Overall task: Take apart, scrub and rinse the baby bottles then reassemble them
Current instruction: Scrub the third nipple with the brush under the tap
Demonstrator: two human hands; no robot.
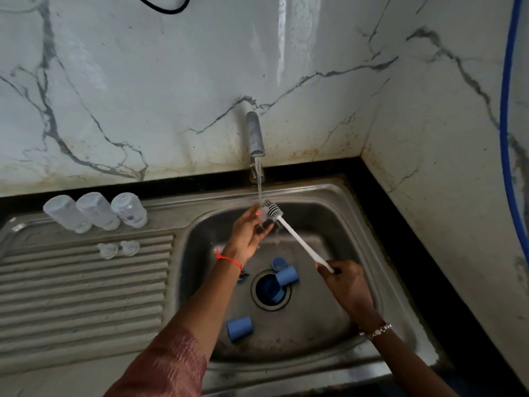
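My right fingers grip the brush by its handle end. Its long axis runs toward 10 o'clock, bristles under the tap, touching my loosely straight left fingers. The bottles stand at 9 o'clock.

We face a wall of white slabs veined in grey, and a second such wall meets it at a corner on the right. Brown stains speckle their lower edges. A black counter strip runs along their foot, around a steel sink with a ribbed drainboard on its left. A metal tap juts from the back wall. Light streaks the slab above it. A blue line, perhaps a hose, hangs at the right.
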